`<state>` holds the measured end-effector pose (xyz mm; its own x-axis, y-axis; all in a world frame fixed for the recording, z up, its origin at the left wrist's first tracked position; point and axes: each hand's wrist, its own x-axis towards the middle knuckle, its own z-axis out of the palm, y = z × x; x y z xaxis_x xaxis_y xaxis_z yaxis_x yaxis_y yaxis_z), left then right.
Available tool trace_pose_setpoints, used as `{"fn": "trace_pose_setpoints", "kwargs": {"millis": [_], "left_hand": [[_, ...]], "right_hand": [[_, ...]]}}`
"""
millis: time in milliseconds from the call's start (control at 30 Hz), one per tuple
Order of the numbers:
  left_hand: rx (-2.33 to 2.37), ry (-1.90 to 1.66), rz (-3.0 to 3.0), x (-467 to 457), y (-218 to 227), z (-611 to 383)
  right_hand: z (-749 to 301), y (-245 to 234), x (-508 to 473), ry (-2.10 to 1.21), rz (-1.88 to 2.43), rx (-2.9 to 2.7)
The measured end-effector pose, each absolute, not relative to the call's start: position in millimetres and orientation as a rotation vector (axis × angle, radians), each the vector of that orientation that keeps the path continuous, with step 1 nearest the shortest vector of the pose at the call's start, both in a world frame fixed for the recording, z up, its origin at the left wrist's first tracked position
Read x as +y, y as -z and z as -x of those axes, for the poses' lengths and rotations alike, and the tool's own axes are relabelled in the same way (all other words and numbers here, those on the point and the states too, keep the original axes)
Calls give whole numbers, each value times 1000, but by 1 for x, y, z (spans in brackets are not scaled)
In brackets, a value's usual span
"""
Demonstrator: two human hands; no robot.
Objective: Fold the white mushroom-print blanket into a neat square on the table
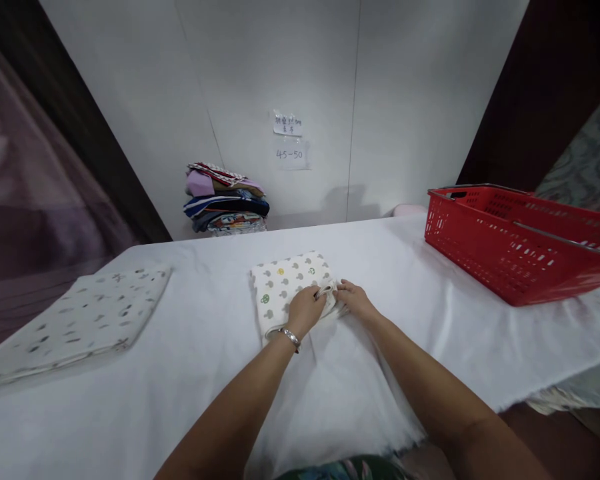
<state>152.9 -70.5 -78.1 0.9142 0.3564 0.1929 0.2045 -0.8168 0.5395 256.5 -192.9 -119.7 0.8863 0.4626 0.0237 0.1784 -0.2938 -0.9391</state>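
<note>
A small folded white garment [285,283] with grey, green and yellow prints lies in the middle of the white-covered table [190,373]. My left hand [306,311], with a bracelet on its wrist, is closed on the garment's near right edge. My right hand [354,298] pinches the same edge just to the right, fingers curled on the fabric. The two hands almost touch each other.
A red plastic basket [510,243] stands at the table's right. A folded white printed cloth [80,320] lies at the left. A stack of folded colourful clothes [225,200] sits at the back against the wall, under paper notes [290,140].
</note>
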Motion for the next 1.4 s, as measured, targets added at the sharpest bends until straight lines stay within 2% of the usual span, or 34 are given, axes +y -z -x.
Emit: {"fn": "trace_pose_setpoints", "kwargs": {"millis": [500, 767, 1100, 1400], "left_hand": [[439, -366, -2500, -70, 77, -150], [456, -336, -2678, -82, 75, -152], [544, -329, -2676, -74, 77, -155], [499, -353, -2652, -71, 79, -153]], "right_hand": [[-264, 88, -177, -634, 1730, -354], [-265, 73, -185, -758, 1693, -424], [-265, 78, -188, -848, 2038, -393], [-273, 83, -170, -987, 2011, -282]]}}
